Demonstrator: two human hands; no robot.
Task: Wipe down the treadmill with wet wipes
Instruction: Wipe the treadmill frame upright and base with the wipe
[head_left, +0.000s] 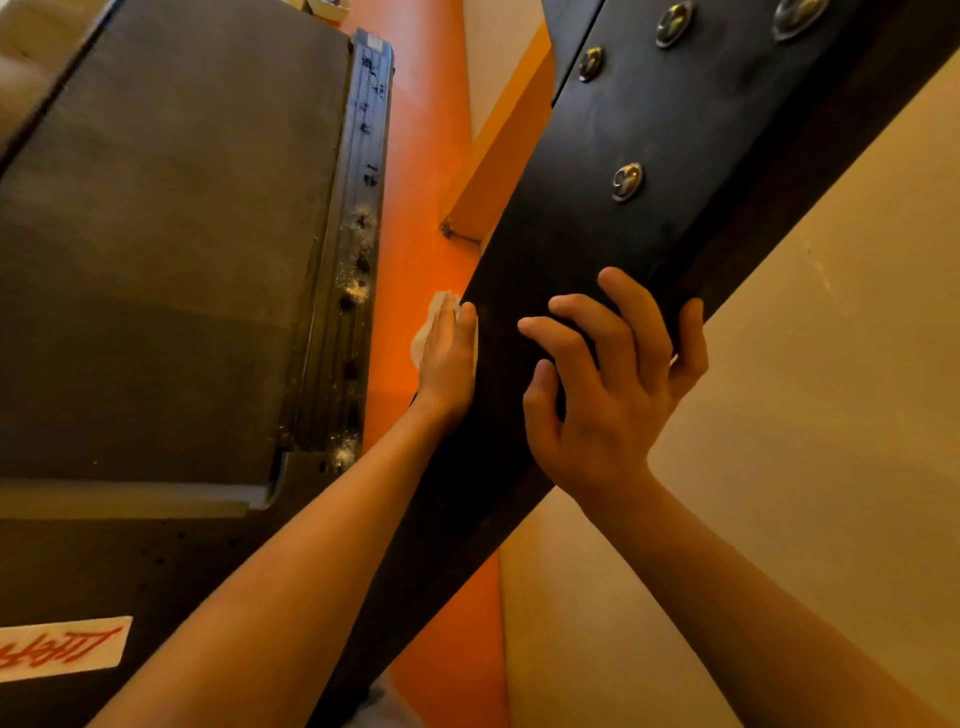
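White wet wipe (423, 335) pressed under flat-fingered left hand (448, 361) at nine o'clock of treadmill upright (571, 234); right hand (608, 400) grips upright.

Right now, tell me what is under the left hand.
A white wet wipe peeks out beyond the left hand, whose straight fingers press it against the black treadmill upright. The hand covers most of the wipe.

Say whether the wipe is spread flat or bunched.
Bunched, seemingly: the wipe shows wrinkled edges past the left hand pressing it on the upright.
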